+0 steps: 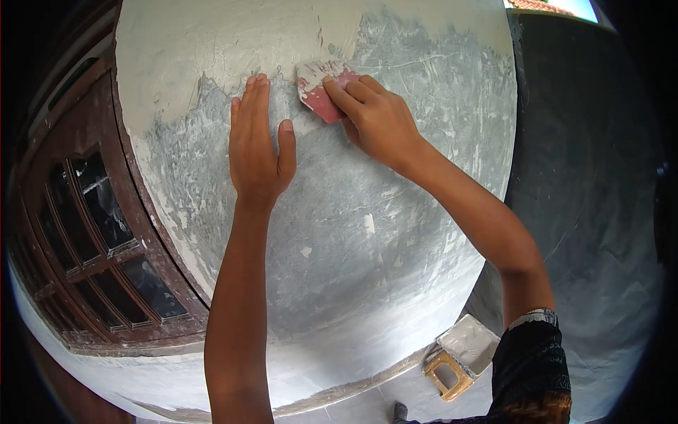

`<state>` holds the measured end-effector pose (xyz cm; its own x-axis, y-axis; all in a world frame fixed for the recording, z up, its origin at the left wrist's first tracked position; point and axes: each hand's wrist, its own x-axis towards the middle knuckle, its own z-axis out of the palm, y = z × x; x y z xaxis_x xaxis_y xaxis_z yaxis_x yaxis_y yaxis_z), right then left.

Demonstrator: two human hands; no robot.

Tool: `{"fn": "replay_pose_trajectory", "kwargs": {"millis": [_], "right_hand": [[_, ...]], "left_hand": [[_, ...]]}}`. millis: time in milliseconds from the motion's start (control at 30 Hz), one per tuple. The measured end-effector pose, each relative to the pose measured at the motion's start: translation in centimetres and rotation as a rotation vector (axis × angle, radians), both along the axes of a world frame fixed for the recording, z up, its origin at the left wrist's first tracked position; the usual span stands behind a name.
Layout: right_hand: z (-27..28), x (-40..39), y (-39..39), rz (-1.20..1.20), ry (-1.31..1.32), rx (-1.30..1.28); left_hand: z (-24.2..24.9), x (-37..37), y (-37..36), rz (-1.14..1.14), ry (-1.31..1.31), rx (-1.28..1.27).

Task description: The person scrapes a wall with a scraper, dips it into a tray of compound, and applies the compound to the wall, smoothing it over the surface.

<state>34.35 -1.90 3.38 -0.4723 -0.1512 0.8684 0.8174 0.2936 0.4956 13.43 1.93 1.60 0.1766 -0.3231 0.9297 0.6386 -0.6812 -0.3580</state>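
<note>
Against the grey wall [339, 247], my left hand [258, 148] lies flat with its fingers stretched upward and the thumb apart, holding nothing. To its right, my right hand [378, 116] grips a red scraper [325, 99] smeared with pale paste, its face close to the wall. The scraper is at the ragged lower border of a cream coating [233, 42] that covers the upper wall. Below that border the surface is bare grey with scratches and pale specks.
A brown wooden window frame [92, 265] with glass panes stands at the left. Low on the right, a paste-smeared tray [470, 343] stands by a yellowish stool [448, 374] on the tiled floor [360, 406]. A dark sheet-like surface [579, 198] spans the right side.
</note>
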Motion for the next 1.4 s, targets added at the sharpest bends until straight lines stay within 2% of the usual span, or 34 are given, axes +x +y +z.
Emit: {"fn": "replay_pose_trajectory", "kwargs": {"millis": [100, 300, 433, 533, 600, 733, 833, 900, 1033, 1067, 1133, 1233, 1333, 1400], "right_hand": [[1.0, 0.1, -1.0, 0.043, 0.001, 0.018], [10.3, 0.9, 0.5, 0.051, 0.154, 0.187], [8.7, 1.4, 2.7, -0.106, 0.073, 0.266], [3.5, 0.4, 2.3, -0.029, 0.048, 0.19], [0.7, -0.1, 0.3, -0.011, 0.011, 0.029], [4.3, 0.1, -0.4, 0.06, 0.063, 0.175], [8.6, 0.6, 0.5, 0.029, 0.137, 0.148], [10.2, 0.9, 1.2, -0.074, 0.124, 0.247], [6.0, 0.7, 2.2, -0.098, 0.12, 0.103], [3.8, 0.3, 2.1, -0.1, 0.081, 0.161], [0.3, -0.6, -0.1, -0.02, -0.004, -0.016], [1.3, -0.9, -2.0, 0.061, 0.054, -0.007], [6.2, 0.2, -1.3, 0.029, 0.127, 0.136], [9.0, 0.6, -0.8, 0.006, 0.174, 0.08]], "left_hand": [[0.1, 0.0, -0.1, 0.007, 0.005, 0.006], [0.0, 0.1, 0.0, 0.023, 0.0, 0.001], [0.0, 0.1, 0.1, 0.017, -0.009, -0.001], [-0.1, 0.1, 0.1, 0.018, 0.005, -0.016], [-0.1, 0.0, -0.2, 0.02, 0.011, -0.014], [-0.1, 0.1, 0.0, 0.03, 0.018, -0.005], [-0.1, 0.1, 0.1, 0.019, 0.013, -0.018], [-0.1, 0.1, 0.1, 0.028, 0.011, -0.021], [-0.1, 0.1, 0.1, 0.014, 0.005, -0.022], [-0.1, 0.1, 0.1, 0.011, 0.004, -0.021], [-0.1, 0.0, -0.1, 0.009, 0.014, -0.028], [-0.1, 0.1, -0.2, 0.022, 0.025, -0.014], [-0.1, 0.0, 0.2, 0.037, 0.015, -0.012], [-0.1, 0.1, 0.2, 0.038, 0.011, -0.011]]}}
